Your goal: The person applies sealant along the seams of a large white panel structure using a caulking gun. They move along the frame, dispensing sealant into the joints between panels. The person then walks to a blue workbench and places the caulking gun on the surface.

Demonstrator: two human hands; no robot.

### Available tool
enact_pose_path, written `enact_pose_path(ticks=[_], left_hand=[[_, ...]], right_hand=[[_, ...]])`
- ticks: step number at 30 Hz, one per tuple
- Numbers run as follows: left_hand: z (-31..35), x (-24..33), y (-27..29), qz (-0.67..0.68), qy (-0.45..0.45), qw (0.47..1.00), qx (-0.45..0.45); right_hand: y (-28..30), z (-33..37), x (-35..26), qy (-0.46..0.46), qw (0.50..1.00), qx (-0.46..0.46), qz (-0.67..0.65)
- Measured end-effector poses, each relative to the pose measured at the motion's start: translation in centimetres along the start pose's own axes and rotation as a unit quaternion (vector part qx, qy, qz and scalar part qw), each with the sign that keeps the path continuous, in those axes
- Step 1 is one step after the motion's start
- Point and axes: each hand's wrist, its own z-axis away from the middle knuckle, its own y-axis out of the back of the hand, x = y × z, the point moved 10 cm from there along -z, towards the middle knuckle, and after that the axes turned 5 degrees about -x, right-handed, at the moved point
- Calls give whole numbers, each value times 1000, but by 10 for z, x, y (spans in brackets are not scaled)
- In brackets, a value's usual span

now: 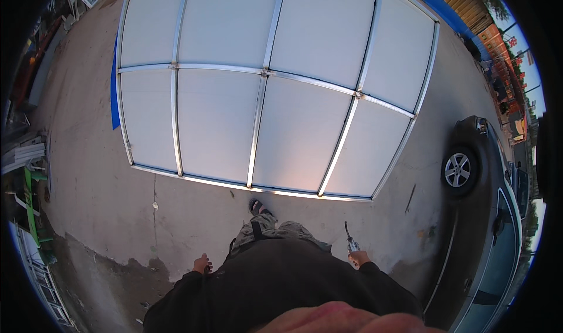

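At my right side, my right hand (pixel 358 258) is closed around a silver hand tool (pixel 352 245) with a thin, dark, bent end pointing forward. Its exact kind is too small to make out. My left hand (pixel 203 265) hangs at my left side, fingers loosely curled and a little apart, with nothing visible in it. Ahead of me lies a large panel (pixel 305 124) of white sheets divided by a silver metal frame (pixel 258 122). Neither hand touches it. Brownish marks show at several of the frame's joints.
A dark car (pixel 492 233) stands close on the right. Scrap metal and a green frame (pixel 30 207) line the left side. My sandalled foot (pixel 258 207) is near the panel's lower edge. A thin stick (pixel 410 198) lies on the concrete ground (pixel 99 186).
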Motion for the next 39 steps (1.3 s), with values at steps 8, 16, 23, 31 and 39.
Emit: enact_pose_path(ticks=[8, 16, 23, 31, 39], left_hand=[[2, -41, 14, -5, 30, 999, -29], [8, 60, 90, 65, -144, 987, 19], [-51, 85, 165, 118, -137, 983, -7], [-75, 182, 247, -269, -307, 913, 1], [12, 247, 268, -337, -375, 864, 12]], right_hand=[[-28, 11, -84, 88, 993, 25, -69], [-126, 30, -127, 153, 988, -17, 6], [-209, 86, -187, 87, 989, -115, -40], [-245, 172, -338, 66, 998, -15, 6], [-263, 199, -356, 180, 976, 116, 40]])
